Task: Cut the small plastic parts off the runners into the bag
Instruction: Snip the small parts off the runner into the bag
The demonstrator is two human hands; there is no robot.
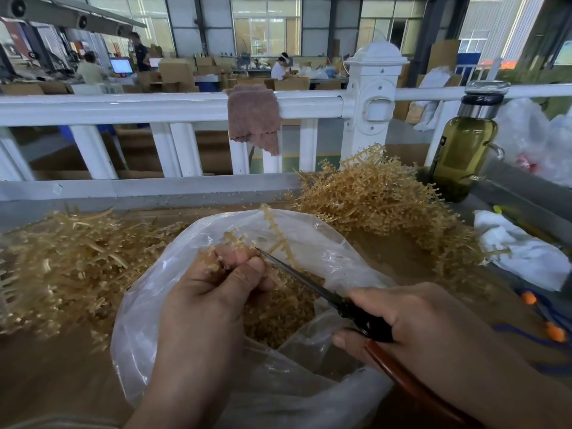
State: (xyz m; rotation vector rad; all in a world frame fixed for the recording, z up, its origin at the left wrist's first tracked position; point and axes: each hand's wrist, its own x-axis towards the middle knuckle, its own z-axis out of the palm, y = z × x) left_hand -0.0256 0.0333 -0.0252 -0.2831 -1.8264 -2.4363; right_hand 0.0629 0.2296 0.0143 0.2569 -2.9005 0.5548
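Observation:
My left hand (213,292) pinches a tan plastic runner (278,233) with small parts on its branches, held over the open mouth of a clear plastic bag (148,305). My right hand (411,323) grips black scissors (312,284) with red-brown handles; the blade tips reach the runner just beside my left fingertips. Loose cut parts (284,317) fill the bottom of the bag. A heap of uncut runners (380,199) lies at the back right, and a heap of stripped runners (62,258) lies on the left.
A white railing (154,108) with a brown cloth (253,119) over it borders the far side of the table. A glass bottle of yellowish liquid (464,150) stands at the right, with white cloth (520,252) and orange-handled tools (541,317) near it. People work in the hall behind.

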